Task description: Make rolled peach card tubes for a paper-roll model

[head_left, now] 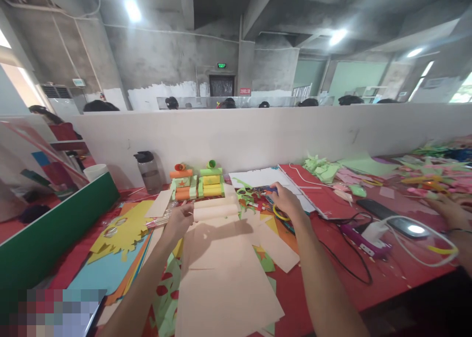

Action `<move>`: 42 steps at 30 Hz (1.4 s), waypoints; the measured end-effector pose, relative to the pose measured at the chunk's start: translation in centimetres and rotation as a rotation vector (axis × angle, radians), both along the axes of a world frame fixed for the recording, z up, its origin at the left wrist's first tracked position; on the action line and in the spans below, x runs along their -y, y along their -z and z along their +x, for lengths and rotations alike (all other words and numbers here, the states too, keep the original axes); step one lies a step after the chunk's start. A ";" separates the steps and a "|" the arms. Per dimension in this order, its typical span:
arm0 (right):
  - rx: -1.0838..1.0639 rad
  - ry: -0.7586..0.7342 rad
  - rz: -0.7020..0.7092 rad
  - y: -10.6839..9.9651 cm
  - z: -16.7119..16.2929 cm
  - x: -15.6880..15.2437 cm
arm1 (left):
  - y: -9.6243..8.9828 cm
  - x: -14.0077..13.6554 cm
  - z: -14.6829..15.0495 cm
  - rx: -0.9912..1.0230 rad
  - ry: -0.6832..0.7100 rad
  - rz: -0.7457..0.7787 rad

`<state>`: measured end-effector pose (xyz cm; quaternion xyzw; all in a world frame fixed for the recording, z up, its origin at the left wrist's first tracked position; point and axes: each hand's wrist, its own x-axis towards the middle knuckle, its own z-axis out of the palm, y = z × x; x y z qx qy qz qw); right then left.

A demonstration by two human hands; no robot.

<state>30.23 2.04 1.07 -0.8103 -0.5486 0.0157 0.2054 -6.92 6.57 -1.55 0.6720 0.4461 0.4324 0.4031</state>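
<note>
My left hand (179, 220) is closed at the left end of a pale cream paper roll (217, 212), with a second roll lying right behind it. Beneath them spreads a stack of cream paper sheets (221, 268). Over to the right, my right hand (285, 199) has its fingers bent around a small blue object (272, 189) whose kind I cannot make out. Just under that hand shows a yellow loop handle (280, 213), like that of scissors. Behind the rolls stand orange paper tubes (182, 173) and yellow-green paper tubes (211, 179), stacked in two groups.
A water bottle (148, 172) stands by the white partition (258, 130). Yellow cut paper (125, 226) and blue sheets (110, 273) lie left, beside a green board (62, 224). Rightward are a phone (391, 219), a purple power strip (367, 241), cables and another person's hand (450, 209).
</note>
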 end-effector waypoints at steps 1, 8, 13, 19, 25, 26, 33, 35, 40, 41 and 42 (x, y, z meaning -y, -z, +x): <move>-0.001 -0.008 0.015 0.0 -0.1 0.0 | -0.1 0.0 0.0 -0.012 0.000 -0.002; -0.061 -0.015 0.137 -0.1 -0.1 0.0 | -0.4 0.3 -0.1 -0.059 -0.006 0.003; -0.292 -0.117 0.353 0.3 0.7 -0.6 | -0.1 0.1 0.0 -0.057 0.016 0.043; -0.427 -0.105 0.494 1.2 1.2 -1.3 | 0.3 -0.1 -0.1 -0.028 0.022 0.042; -0.365 -0.082 0.630 0.8 1.1 -1.3 | 0.2 -0.2 -0.2 -0.024 0.024 0.044; -0.363 -0.089 0.637 0.7 0.9 -1.3 | 0.2 -0.2 -0.2 -0.022 0.025 0.042; -0.488 0.079 0.515 0.1 -0.4 -1.1 | 0.1 -0.1 -0.2 -0.025 0.036 0.079; -0.509 0.093 0.537 0.1 -0.5 -1.2 | 0.1 -0.1 -0.2 -0.020 0.042 0.069; -0.532 -0.040 0.549 0.0 -0.5 -1.3 | -0.3 0.8 0.3 0.035 0.150 0.024; -0.557 -0.062 0.546 0.0 -0.6 -1.3 | -0.4 1.0 0.4 0.041 0.186 0.027; -0.600 -0.085 0.543 -0.1 -0.6 -1.2 | -0.4 1.3 0.5 0.037 0.208 0.040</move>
